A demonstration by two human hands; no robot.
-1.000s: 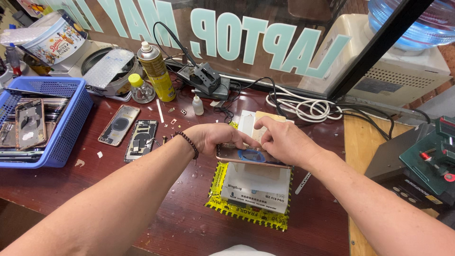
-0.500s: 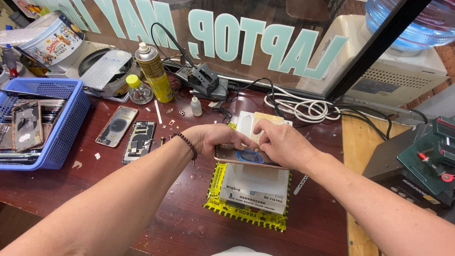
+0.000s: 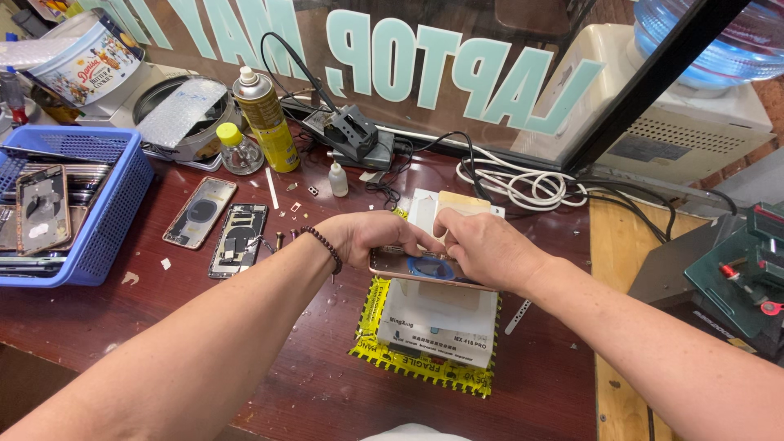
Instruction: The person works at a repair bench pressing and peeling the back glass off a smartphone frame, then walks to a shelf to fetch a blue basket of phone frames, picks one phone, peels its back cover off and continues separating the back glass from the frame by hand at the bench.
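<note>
Both hands grip a gold-edged phone housing (image 3: 425,268) with a round blue part in its middle, held flat above a white box (image 3: 441,320). My left hand (image 3: 367,237), with a dark bead bracelet at the wrist, holds the housing's left end. On the right end, the fingers of my right hand (image 3: 482,247) curl over the far edge. The white box rests on a yellow mat (image 3: 412,359) with black edge marks.
Two opened phone backs (image 3: 200,212) (image 3: 239,239) lie to the left. A blue basket (image 3: 98,216) of phone parts stands at the far left. A yellow spray can (image 3: 268,121), small bottles, a black tool stand (image 3: 355,135) and white cables (image 3: 514,181) line the back. Green equipment (image 3: 747,273) sits right.
Both hands and the phone housing stay in nearly the same place over the white box. The view has shifted slightly.
</note>
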